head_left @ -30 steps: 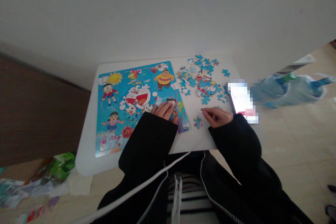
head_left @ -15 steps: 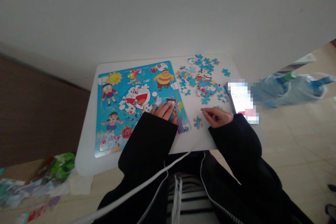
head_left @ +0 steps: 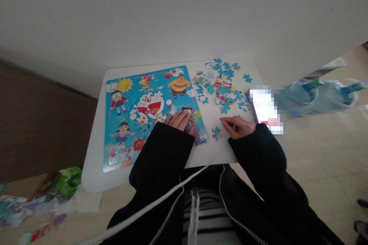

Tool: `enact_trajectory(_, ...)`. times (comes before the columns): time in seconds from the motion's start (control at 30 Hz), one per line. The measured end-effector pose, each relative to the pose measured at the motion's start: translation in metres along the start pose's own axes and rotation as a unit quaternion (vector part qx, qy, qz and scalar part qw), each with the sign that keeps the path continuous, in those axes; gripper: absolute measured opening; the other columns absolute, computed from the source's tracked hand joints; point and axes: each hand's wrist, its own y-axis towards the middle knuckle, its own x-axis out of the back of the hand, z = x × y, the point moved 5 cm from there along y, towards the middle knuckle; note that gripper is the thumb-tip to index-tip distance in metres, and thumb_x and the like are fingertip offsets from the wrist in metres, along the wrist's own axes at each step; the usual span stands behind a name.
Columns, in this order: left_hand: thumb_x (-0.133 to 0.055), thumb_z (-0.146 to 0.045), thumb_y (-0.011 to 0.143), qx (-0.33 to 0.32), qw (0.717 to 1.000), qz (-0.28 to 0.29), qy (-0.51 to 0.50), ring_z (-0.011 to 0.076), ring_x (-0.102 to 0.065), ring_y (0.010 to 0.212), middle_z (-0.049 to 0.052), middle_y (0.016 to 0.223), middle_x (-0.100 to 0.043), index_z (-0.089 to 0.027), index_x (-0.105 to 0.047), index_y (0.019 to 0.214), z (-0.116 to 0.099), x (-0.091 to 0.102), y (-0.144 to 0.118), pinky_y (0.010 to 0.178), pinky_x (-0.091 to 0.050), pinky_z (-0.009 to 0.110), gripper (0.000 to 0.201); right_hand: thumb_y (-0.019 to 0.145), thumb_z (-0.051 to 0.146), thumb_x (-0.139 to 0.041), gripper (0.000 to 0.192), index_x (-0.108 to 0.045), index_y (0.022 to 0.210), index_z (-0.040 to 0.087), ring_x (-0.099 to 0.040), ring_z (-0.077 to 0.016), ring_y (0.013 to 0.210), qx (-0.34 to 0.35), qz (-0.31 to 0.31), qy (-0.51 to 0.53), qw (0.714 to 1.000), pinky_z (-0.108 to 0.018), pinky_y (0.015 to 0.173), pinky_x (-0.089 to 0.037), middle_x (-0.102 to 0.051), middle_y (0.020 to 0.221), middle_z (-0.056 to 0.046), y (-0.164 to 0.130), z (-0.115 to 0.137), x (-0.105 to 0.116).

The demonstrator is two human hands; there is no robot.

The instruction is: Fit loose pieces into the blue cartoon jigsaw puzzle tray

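My left hand [head_left: 178, 120] lies flat on the lower right part of a blue cartoon jigsaw puzzle board [head_left: 110, 109], its fingers stretched out over a printed figure. Part of the board is covered by that hand and its black sleeve. To the right, my right hand [head_left: 238, 127] rests on the white table [head_left: 201, 157] with its fingers curled together; I see nothing between them. A single jigsaw piece [head_left: 216, 133] lies just left of the right hand, apart from it. Beyond that hand, several loose jigsaw pieces [head_left: 225, 93] lie in a heap, some overlapping.
A phone [head_left: 266, 109] with a lit, blurred screen lies at the table's right edge. Large clear plastic bottles [head_left: 327, 97] stand on the floor to the right. A white cable [head_left: 155, 203] crosses in front of my body. Plastic bags [head_left: 67, 180] lie on the floor at lower left.
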Motion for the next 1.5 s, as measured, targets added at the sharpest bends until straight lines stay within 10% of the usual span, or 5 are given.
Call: enact_trajectory(1.5,-0.051,-0.037,0.084,0.02,0.999,-0.015,-0.034,0.0214,-0.051,0.115,0.009,0.118,-0.06,-0.017,-0.056,0.114,-0.001,0.005,0.001,0.102,-0.033,0.037,0.037,0.084,0.037,-0.053,0.027,-0.067,0.102,0.023,-0.057,-0.0137,0.076,0.115,0.11,-0.109,0.981,-0.024,0.062,-0.043,-0.063,0.087,-0.004,0.018,0.022,-0.063)
